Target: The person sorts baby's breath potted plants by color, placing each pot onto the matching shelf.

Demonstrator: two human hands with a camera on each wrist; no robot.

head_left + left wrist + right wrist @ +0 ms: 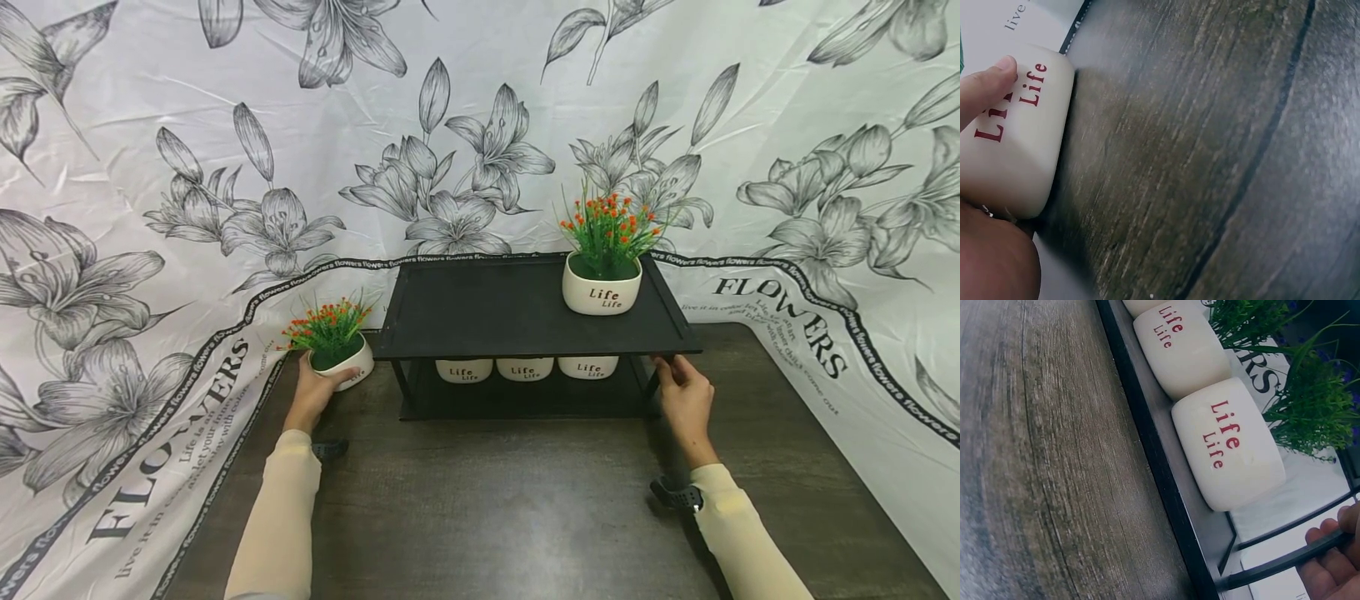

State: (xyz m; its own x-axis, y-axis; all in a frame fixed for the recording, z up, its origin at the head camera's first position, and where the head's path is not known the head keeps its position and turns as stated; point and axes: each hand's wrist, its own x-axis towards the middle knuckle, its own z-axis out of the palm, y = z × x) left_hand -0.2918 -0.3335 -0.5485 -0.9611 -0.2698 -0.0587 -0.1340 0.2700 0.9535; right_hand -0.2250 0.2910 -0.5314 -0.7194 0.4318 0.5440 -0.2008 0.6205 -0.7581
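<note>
Small white pot [341, 360] with green sprigs and orange buds sits on the dark wooden table [510, 492], just left of the black two-tier shelf [525, 312], near the table's left edge where the flower-print cloth [150, 250] begins. Pot carries red "Life" lettering, seen close in the left wrist view [1013, 137].

Left hand [313, 392] holds this pot from the near side: fingers curled round its base, thumb laid across the front face. Left wrist view confirms a fingertip [988, 81] pressed on the pot wall beside the lettering. Pot stands upright, bottom on the table.

Right hand [684, 396] is at the shelf's front right corner, fingers curled round the edge of the top board and the frame beneath. Right wrist view shows fingers [1335, 550] wrapped on a thin black bar of the frame.

Top tier: one matching pot [602, 283], planted, toward the right rear. Lower tier: three matching pots in a row, left [463, 369], middle [525, 367], right [587, 366], touching or nearly so; their plants are hidden by the top board in the head view, green leaves visible in the right wrist view. Both forearms wear pale long sleeves; dark wrist straps are visible.
</note>
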